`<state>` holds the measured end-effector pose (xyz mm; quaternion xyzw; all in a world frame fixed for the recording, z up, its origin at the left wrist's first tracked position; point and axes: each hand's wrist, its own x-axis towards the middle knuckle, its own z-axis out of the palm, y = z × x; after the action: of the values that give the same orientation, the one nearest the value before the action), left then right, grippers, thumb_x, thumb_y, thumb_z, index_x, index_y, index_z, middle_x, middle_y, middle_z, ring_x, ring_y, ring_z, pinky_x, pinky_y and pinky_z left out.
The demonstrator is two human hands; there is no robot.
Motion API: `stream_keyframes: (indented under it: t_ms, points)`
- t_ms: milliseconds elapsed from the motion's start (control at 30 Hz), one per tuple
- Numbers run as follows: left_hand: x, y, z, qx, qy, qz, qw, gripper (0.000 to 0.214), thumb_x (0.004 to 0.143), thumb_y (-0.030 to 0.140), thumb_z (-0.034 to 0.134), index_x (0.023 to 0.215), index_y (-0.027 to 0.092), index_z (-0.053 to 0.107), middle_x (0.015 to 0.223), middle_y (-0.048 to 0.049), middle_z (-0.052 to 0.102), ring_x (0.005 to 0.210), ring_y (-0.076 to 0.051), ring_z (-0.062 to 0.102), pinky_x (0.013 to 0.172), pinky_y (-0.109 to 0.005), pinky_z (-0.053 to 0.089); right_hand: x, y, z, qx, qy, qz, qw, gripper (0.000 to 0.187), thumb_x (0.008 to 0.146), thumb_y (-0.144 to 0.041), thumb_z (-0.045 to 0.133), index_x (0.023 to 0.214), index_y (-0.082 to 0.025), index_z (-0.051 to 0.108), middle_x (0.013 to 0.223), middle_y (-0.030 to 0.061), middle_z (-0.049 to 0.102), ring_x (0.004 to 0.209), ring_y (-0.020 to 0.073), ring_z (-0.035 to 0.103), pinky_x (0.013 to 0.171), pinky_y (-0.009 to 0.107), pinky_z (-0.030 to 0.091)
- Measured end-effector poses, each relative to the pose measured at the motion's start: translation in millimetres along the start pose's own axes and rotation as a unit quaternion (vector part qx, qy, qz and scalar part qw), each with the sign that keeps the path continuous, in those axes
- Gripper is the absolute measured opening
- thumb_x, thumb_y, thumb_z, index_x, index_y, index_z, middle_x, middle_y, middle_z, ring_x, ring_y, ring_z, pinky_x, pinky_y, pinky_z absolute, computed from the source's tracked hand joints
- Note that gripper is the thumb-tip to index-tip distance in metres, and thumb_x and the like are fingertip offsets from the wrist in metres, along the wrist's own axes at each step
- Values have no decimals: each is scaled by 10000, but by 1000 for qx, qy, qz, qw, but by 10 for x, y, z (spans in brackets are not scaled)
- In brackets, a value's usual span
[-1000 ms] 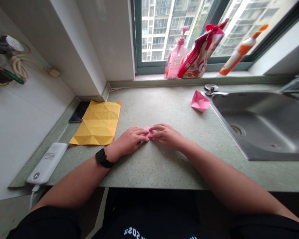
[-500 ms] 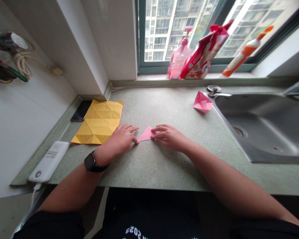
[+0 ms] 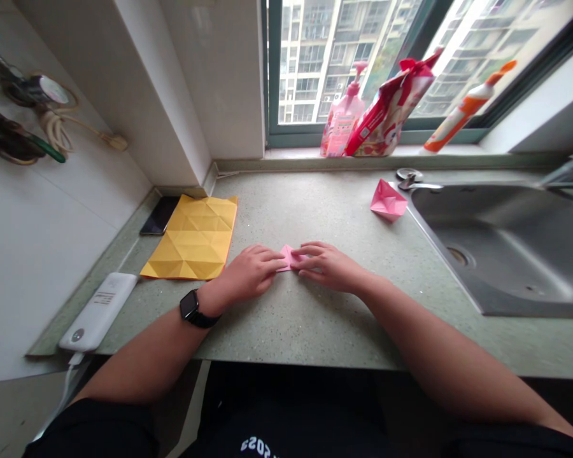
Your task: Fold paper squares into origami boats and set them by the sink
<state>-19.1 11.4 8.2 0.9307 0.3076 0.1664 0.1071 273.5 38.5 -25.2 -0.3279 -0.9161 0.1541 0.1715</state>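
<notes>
A small folded pink paper (image 3: 288, 257) lies flat on the speckled green counter (image 3: 315, 318), mostly covered by my fingers. My left hand (image 3: 251, 273), with a black watch on its wrist, presses on the paper's left side with curled fingers. My right hand (image 3: 327, 266) presses down on its right side, fingers together. A finished pink paper shape (image 3: 387, 200) stands further back, next to the sink. A creased yellow sheet (image 3: 193, 238) lies to the left.
A steel sink (image 3: 506, 245) fills the right side. A dark phone (image 3: 159, 215) and a white power bank (image 3: 98, 312) lie along the left wall. On the window sill stand a pink pump bottle (image 3: 340, 117), a red pouch (image 3: 389, 108) and an orange-capped bottle (image 3: 461, 111).
My left hand had drawn away, baring a pink triangle; now it has come back over the paper and both hands press it together again.
</notes>
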Motion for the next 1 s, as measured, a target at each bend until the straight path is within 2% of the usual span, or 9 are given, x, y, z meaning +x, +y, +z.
stream_keyframes:
  t_ms: [133, 300, 500, 667, 733, 800, 900, 1000]
  points:
    - [3, -2, 48, -3, -32, -19, 999, 251, 1078, 216, 646, 1269, 265, 800, 1348, -65, 792, 1224, -257, 704, 1153, -488, 499, -37, 41, -45, 24, -14, 4, 1000, 191, 1004, -353, 804, 1176, -392, 879, 1442, 33, 772, 1411, 316, 650, 1193, 569, 524]
    - [2, -3, 35, -1, -41, -32, 999, 196, 1069, 213, 672, 1167, 267, 833, 1336, -59, 797, 1224, -259, 706, 1196, -531, 453, -85, 74, -186, 2, -24, 41, 999, 175, 1051, -380, 735, 1048, -361, 908, 1439, 37, 773, 1378, 334, 667, 1179, 574, 539]
    - [9, -11, 25, -12, -43, -35, 998, 178, 1061, 220, 686, 1131, 260, 845, 1319, -54, 806, 1216, -253, 715, 1167, -513, 474, -218, 134, -386, -43, -67, 78, 994, 186, 1026, -437, 758, 955, -367, 915, 1466, 22, 758, 1331, 342, 687, 1072, 522, 593]
    - [16, -41, 40, -10, -37, -23, 999, 170, 1049, 216, 695, 1112, 250, 849, 1308, -55, 812, 1195, -254, 724, 1109, -477, 504, -226, 193, -409, -33, -32, 98, 994, 246, 1032, -399, 728, 872, -323, 900, 1307, 49, 827, 1150, 308, 770, 930, 458, 628]
    - [17, -57, 51, -8, -28, -15, 999, 164, 1047, 214, 693, 1092, 245, 847, 1291, -57, 815, 1171, -253, 730, 1096, -473, 508, -196, 201, -376, -40, 8, 114, 993, 221, 1031, -407, 729, 917, -319, 896, 1255, 51, 837, 1116, 297, 779, 947, 466, 625]
    - [20, -76, 65, -5, -18, -10, 1000, 153, 1047, 218, 690, 1063, 242, 840, 1266, -58, 819, 1145, -250, 736, 1106, -480, 503, -159, 192, -316, -47, 44, 111, 992, 176, 1011, -431, 764, 1066, -319, 888, 1282, 69, 823, 1175, 307, 761, 1017, 499, 608]
    - [26, -101, 99, -3, 1, -13, 1000, 120, 1037, 220, 698, 1050, 234, 816, 1227, -62, 818, 1105, -244, 744, 1134, -487, 504, -106, 155, -201, -33, 49, 77, 995, 360, 936, -406, 856, 1283, -316, 830, 1315, 98, 803, 1222, 317, 736, 1066, 517, 586]
    - [32, -104, 140, -1, 28, -33, 999, 145, 1042, 217, 683, 1154, 216, 776, 1217, -86, 799, 1094, -252, 746, 1089, -451, 557, -64, 111, -111, -33, 39, 52, 997, 468, 899, -350, 883, 1357, -321, 792, 1293, 93, 807, 1198, 313, 734, 1057, 509, 571]
